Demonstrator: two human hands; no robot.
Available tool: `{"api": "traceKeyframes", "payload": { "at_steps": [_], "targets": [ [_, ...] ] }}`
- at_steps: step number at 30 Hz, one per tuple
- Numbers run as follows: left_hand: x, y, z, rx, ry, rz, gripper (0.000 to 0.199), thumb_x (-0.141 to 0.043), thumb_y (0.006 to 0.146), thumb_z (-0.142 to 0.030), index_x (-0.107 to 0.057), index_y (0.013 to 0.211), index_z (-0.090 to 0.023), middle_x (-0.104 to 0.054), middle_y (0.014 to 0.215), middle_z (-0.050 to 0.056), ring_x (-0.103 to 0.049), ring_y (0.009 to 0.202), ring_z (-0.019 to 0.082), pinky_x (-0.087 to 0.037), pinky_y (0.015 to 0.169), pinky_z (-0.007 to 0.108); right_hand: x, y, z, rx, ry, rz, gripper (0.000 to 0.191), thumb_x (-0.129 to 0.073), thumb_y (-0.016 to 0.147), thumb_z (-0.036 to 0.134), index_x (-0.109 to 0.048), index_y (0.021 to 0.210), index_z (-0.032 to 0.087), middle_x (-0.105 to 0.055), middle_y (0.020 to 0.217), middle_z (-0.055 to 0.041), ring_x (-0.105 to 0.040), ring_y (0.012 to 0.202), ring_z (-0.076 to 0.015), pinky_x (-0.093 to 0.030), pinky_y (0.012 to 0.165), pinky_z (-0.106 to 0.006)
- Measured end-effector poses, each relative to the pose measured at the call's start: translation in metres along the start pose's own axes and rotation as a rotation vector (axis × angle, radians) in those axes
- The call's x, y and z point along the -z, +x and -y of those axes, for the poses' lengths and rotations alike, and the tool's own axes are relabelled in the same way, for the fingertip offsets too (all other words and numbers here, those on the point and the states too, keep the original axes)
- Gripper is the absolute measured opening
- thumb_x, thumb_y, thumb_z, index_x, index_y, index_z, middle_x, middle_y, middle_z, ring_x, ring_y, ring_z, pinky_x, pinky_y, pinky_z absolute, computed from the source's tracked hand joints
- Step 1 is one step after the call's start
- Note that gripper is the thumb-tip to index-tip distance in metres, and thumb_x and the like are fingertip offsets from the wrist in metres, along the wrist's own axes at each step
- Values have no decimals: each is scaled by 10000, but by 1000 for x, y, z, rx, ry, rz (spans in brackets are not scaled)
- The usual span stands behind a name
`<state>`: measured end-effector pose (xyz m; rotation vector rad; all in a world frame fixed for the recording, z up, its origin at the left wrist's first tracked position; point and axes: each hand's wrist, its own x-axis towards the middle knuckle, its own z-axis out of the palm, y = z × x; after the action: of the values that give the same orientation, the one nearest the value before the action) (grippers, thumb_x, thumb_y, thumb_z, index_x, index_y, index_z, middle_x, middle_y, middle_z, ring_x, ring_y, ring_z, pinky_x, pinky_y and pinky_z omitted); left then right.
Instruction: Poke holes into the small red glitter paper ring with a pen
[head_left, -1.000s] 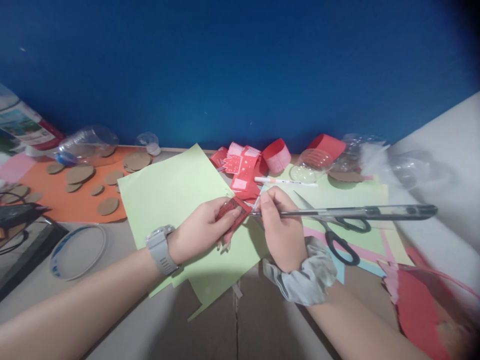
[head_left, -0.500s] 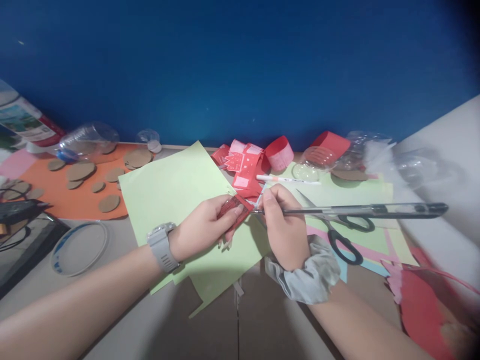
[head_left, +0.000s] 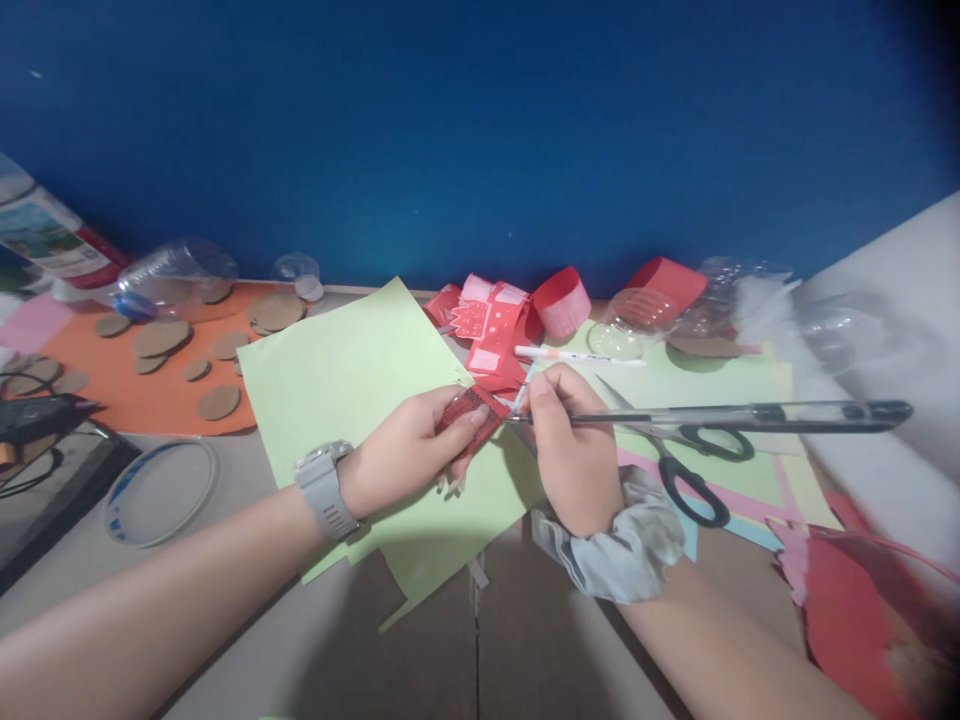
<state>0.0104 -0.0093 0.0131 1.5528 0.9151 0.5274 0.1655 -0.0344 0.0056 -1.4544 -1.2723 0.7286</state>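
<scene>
My left hand (head_left: 415,445), with a grey watch on the wrist, is closed on a small red piece of paper (head_left: 491,408) marked with dark lines. It is held above pale green sheets (head_left: 345,365). In my right hand (head_left: 574,445), a grey scrunchie at the wrist, is a pen (head_left: 697,415) with a clear barrel and black end. Its tip meets or nearly meets the edge of the red piece; I cannot tell which. Beyond my hands lies a red and pink paper figure (head_left: 495,325), with a white marker (head_left: 574,355) beside it.
Black-handled scissors (head_left: 686,480) lie open beside my right hand. Cardboard discs (head_left: 161,338) rest on orange paper (head_left: 82,365) at left, near a tape ring (head_left: 112,520). Red paper rings (head_left: 562,302) and clear plastic bottle pieces (head_left: 634,325) stand along the blue wall (head_left: 480,140).
The pen's back end has shifted slightly right and up, with my right hand moving a little. My left hand keeps the red piece nearly still.
</scene>
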Motion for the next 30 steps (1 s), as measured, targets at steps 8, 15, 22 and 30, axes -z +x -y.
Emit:
{"api": "traceKeyframes", "payload": {
  "at_steps": [8, 15, 22, 30],
  "targets": [
    [0, 0, 1, 2, 8, -1, 254, -390, 953, -348, -422, 765, -180, -513, 521, -53, -491, 461, 80, -438, 487, 197, -1, 1, 0, -16, 14, 11, 298, -436, 912, 271, -417, 624, 201, -366, 555, 58, -359, 538, -95, -327, 554, -243],
    [1, 0, 0, 0, 21, -4, 258, -392, 951, -353, -424, 761, -181, -513, 518, -52, -491, 467, 84, -434, 489, 199, 0, 0, 2, 21, 28, 29, 295, -436, 911, 263, -417, 624, 199, -381, 560, 52, -369, 546, -102, -328, 555, -248],
    [1, 1, -1, 4, 20, -4, 254, -392, 951, -350, -421, 766, -180, -515, 523, -51, -490, 471, 83, -427, 492, 197, 0, -2, 2, 72, 29, 63, 292, -438, 912, 259, -435, 626, 197, -410, 579, 43, -379, 554, -106, -324, 552, -251],
    [0, 0, 1, -10, 1, 3, 252, -395, 950, -345, -425, 765, -177, -507, 526, -48, -482, 471, 81, -426, 492, 196, 0, -2, 2, 84, 46, 85, 300, -435, 916, 254, -429, 621, 197, -369, 560, 51, -354, 534, -99, -308, 529, -245]
  ]
}}
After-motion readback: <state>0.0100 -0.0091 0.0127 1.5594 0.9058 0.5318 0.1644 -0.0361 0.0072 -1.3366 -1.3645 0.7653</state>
